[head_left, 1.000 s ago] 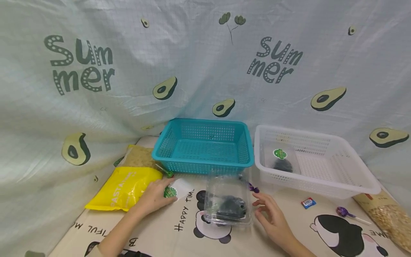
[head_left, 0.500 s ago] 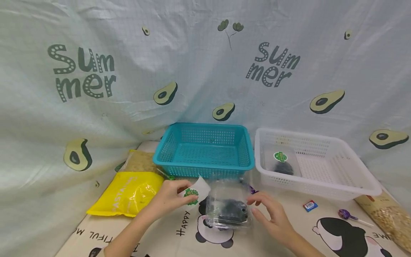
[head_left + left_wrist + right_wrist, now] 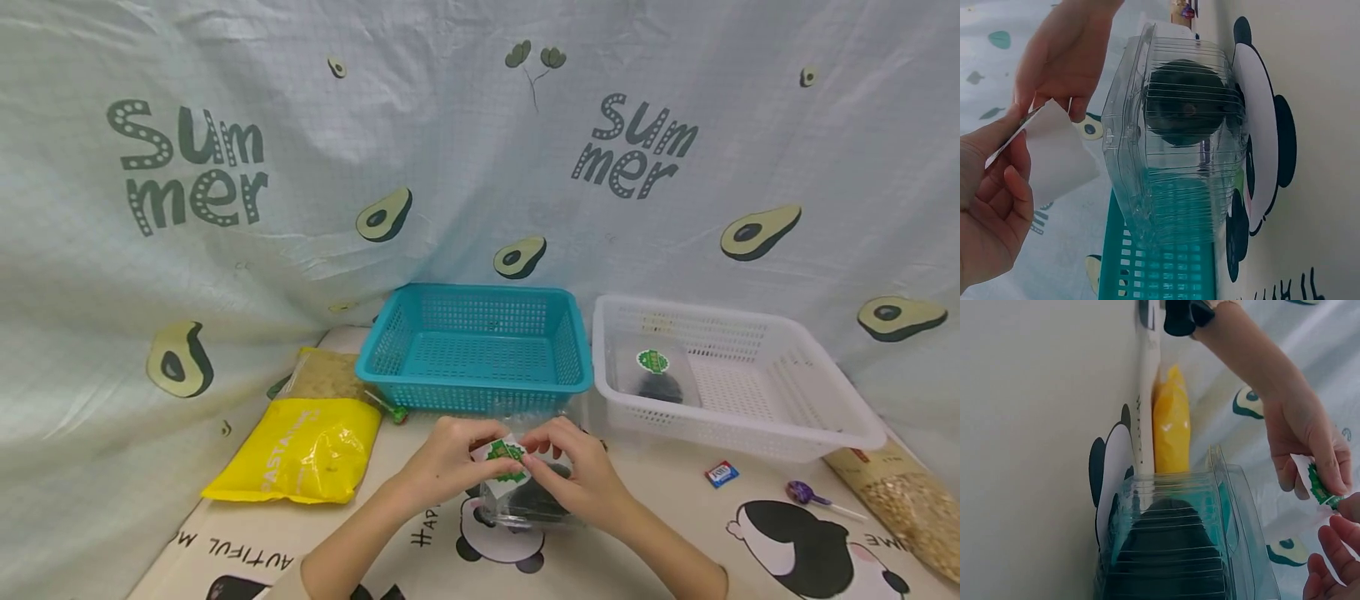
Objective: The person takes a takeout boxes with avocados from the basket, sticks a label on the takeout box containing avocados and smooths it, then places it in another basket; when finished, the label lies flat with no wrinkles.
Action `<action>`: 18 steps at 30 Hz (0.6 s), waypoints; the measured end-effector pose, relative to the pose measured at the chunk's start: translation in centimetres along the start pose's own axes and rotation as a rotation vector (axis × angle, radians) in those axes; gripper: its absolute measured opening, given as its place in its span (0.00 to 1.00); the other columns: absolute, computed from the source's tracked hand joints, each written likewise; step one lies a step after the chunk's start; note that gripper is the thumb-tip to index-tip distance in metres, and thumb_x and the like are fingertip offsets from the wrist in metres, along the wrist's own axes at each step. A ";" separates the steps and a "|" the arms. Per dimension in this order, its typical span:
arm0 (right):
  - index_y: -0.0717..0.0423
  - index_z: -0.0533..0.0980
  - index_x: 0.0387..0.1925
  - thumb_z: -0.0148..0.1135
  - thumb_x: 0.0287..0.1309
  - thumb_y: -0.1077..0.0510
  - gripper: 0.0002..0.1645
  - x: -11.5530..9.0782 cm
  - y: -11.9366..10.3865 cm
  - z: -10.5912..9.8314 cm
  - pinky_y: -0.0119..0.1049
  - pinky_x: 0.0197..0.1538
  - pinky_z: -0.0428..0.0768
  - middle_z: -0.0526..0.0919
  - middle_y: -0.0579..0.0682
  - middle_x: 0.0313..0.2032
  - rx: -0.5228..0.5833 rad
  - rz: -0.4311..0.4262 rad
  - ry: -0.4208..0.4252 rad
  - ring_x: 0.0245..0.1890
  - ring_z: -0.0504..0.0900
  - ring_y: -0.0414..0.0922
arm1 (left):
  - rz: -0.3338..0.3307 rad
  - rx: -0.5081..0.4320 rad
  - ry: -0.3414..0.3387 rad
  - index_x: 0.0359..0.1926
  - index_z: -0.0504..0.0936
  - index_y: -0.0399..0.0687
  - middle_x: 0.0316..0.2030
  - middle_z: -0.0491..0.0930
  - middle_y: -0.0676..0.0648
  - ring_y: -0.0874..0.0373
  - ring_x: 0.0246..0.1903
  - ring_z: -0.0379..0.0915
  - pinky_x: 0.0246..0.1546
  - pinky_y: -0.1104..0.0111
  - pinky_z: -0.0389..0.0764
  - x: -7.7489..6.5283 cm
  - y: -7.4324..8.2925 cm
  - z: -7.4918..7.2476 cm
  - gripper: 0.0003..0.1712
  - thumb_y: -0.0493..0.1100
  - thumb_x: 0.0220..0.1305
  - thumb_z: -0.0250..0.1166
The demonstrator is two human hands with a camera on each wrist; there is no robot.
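Both hands meet over the middle of the table around a green round sticker [image 3: 499, 450] on a piece of white backing paper [image 3: 1057, 156]. My left hand [image 3: 450, 458] grips the paper between thumb and fingers. The thumb and index finger of my right hand [image 3: 581, 471] pinch at the sticker's right edge. Just below stands a closed clear plastic clamshell box [image 3: 1124, 119] with a dark rounded item [image 3: 1185, 100] inside. In the head view the hands partly cover this box.
Behind are a teal basket [image 3: 472, 392] and a white basket [image 3: 720, 425], which holds another clear box [image 3: 618, 358] with a green sticker. At left lies a yellow pasta bag [image 3: 300, 450] beside a green lollipop [image 3: 397, 413]. A small candy [image 3: 722, 473] and purple lollipop [image 3: 801, 492] lie right.
My left hand has lifted the sticker paper from beside the yellow bag and carried it right, over the clear box. My right hand has left the box's side and met the sticker.
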State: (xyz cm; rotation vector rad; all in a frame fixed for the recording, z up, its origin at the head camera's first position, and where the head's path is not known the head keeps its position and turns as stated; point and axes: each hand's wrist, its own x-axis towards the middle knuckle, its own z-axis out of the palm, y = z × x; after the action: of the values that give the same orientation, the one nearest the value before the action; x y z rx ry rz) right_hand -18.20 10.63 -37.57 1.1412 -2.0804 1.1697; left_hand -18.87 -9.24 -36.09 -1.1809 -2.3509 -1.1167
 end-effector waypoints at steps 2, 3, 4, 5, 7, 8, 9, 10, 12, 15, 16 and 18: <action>0.57 0.75 0.31 0.63 0.44 0.71 0.11 0.3 -0.7 -0.1 0.30 0.27 0.70 0.76 0.47 0.26 0.016 0.023 -0.008 0.26 0.70 0.42 | -0.004 -0.005 -0.003 0.30 0.78 0.51 0.16 0.66 0.58 0.71 0.14 0.50 0.14 0.81 0.55 0.0 0.0 0.0 0.11 0.52 0.51 0.64; 0.58 0.74 0.30 0.62 0.46 0.70 0.09 0.4 -1.1 -0.2 0.31 0.26 0.70 0.76 0.47 0.25 0.025 0.042 -0.013 0.26 0.70 0.41 | -0.009 -0.010 -0.009 0.30 0.77 0.51 0.16 0.66 0.58 0.71 0.15 0.51 0.14 0.81 0.56 0.0 0.0 0.0 0.11 0.52 0.51 0.64; 0.59 0.74 0.29 0.61 0.47 0.69 0.06 0.6 -1.4 -0.2 0.31 0.26 0.70 0.75 0.47 0.24 0.035 0.060 -0.019 0.25 0.69 0.41 | -0.018 -0.017 -0.016 0.30 0.77 0.52 0.16 0.67 0.58 0.71 0.16 0.53 0.15 0.81 0.58 -0.1 0.0 0.0 0.11 0.52 0.51 0.64; 0.59 0.74 0.28 0.60 0.49 0.69 0.05 0.7 -1.7 -0.3 0.32 0.26 0.70 0.75 0.47 0.24 0.044 0.077 -0.022 0.25 0.69 0.40 | -0.031 -0.026 -0.023 0.30 0.77 0.52 0.18 0.70 0.58 0.71 0.17 0.56 0.16 0.82 0.61 -0.2 0.0 -0.1 0.11 0.53 0.52 0.63; 0.60 0.74 0.27 0.59 0.50 0.68 0.03 0.8 -1.9 -0.4 0.32 0.25 0.70 0.74 0.46 0.22 0.058 0.105 -0.018 0.24 0.68 0.38 | -0.067 -0.048 -0.031 0.32 0.78 0.53 0.20 0.73 0.58 0.71 0.19 0.62 0.18 0.80 0.67 -0.3 -0.1 -0.5 0.10 0.53 0.54 0.61; 0.60 0.74 0.27 0.59 0.50 0.69 0.03 0.8 -1.9 -0.4 0.32 0.25 0.70 0.73 0.46 0.22 0.064 0.116 -0.012 0.24 0.68 0.37 | -0.090 -0.055 -0.028 0.33 0.78 0.54 0.22 0.75 0.59 0.71 0.20 0.65 0.19 0.79 0.69 -0.4 -0.1 -0.7 0.10 0.53 0.56 0.60; 0.60 0.74 0.26 0.59 0.50 0.69 0.03 0.8 -1.8 -0.5 0.31 0.24 0.70 0.73 0.45 0.21 0.069 0.137 -0.006 0.23 0.68 0.36 | -0.112 -0.057 -0.020 0.35 0.79 0.54 0.24 0.77 0.59 0.70 0.22 0.67 0.20 0.78 0.71 -0.5 -0.2 -1.0 0.10 0.52 0.57 0.59; 0.59 0.74 0.26 0.59 0.50 0.70 0.05 0.7 -1.7 -0.5 0.30 0.24 0.70 0.72 0.45 0.21 0.076 0.151 0.002 0.23 0.68 0.36 | -0.133 -0.054 -0.010 0.35 0.79 0.55 0.25 0.78 0.60 0.70 0.23 0.69 0.21 0.77 0.72 -0.7 -0.2 -1.3 0.09 0.52 0.57 0.59; 0.58 0.73 0.27 0.58 0.48 0.72 0.07 0.6 -1.5 -0.6 0.28 0.24 0.69 0.72 0.45 0.20 0.092 0.183 0.017 0.22 0.67 0.36 | -0.171 -0.044 0.011 0.34 0.79 0.56 0.25 0.78 0.61 0.70 0.23 0.69 0.21 0.76 0.72 -0.9 -0.3 -1.8 0.07 0.51 0.59 0.58; 0.58 0.73 0.27 0.58 0.49 0.72 0.08 0.4 -1.2 -0.6 0.27 0.23 0.69 0.73 0.45 0.20 0.117 0.228 0.023 0.21 0.68 0.35 | -0.200 -0.029 0.021 0.33 0.79 0.56 0.25 0.78 0.60 0.69 0.24 0.70 0.21 0.76 0.71 -1.2 -0.4 -2.3 0.07 0.50 0.59 0.58; 0.58 0.73 0.27 0.58 0.49 0.72 0.08 0.4 -1.1 -0.6 0.27 0.23 0.69 0.73 0.45 0.20 0.127 0.235 0.023 0.21 0.68 0.35 | -0.203 -0.035 0.019 0.33 0.79 0.56 0.25 0.78 0.59 0.69 0.24 0.69 0.21 0.76 0.71 -1.3 -0.5 -2.3 0.07 0.50 0.59 0.58; 0.59 0.73 0.27 0.57 0.49 0.72 0.07 0.4 -1.0 -0.6 0.28 0.23 0.70 0.73 0.45 0.20 0.142 0.239 0.021 0.20 0.68 0.36 | -0.204 -0.043 0.010 0.32 0.80 0.56 0.24 0.78 0.58 0.68 0.23 0.69 0.20 0.76 0.70 -1.4 -0.6 -2.4 0.07 0.50 0.59 0.58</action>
State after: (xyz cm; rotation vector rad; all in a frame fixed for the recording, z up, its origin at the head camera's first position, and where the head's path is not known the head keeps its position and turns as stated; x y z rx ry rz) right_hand -17.55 10.68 -36.58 0.9548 -2.1926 1.4550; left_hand -18.61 -12.05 -35.57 -0.9624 -2.4959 -1.2395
